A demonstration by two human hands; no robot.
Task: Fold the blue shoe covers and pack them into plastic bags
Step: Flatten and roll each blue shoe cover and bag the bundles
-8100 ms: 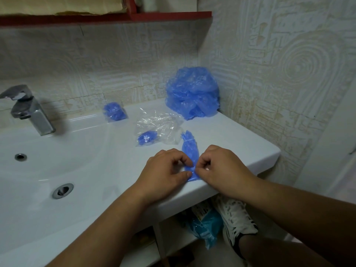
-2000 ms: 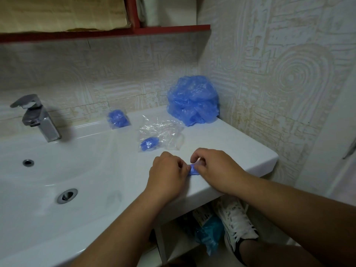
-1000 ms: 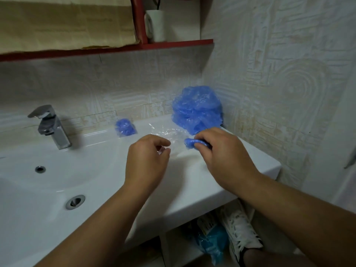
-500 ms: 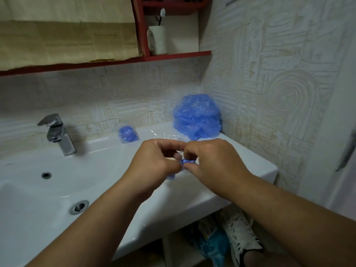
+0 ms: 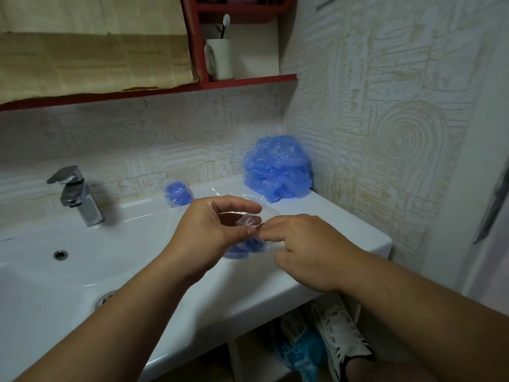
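The person's left hand point(image 5: 212, 230) and right hand point(image 5: 308, 249) meet above the white surface point(image 5: 344, 230) of the washbasin, to the right of the faucet point(image 5: 75, 194) and nearer the camera. Between them they hold a clear plastic bag point(image 5: 248, 220). The left hand's thumb and curled fingers pinch the bag's upper edge. The right hand's fingertips pinch the same edge from the other side. The bag hangs down from this grip, and the folded shoe covers point(image 5: 245, 248) show as a small blue bundle in its bottom, just above the surface.

Far to the right of the faucet, in the corner against the tiled wall, a loose pile of shoe covers point(image 5: 278, 168) sits on the surface. Between the faucet and that pile, at the back edge, lies a small packed bag point(image 5: 179, 192) with blue inside.

The basin point(image 5: 41, 271) lies below the faucet. Above and to the right of the faucet, a red shelf point(image 5: 242, 79) carries a cup point(image 5: 219, 59) with a toothbrush point(image 5: 224, 24) in it. Below the surface's right end a white sneaker point(image 5: 341, 343) shows.
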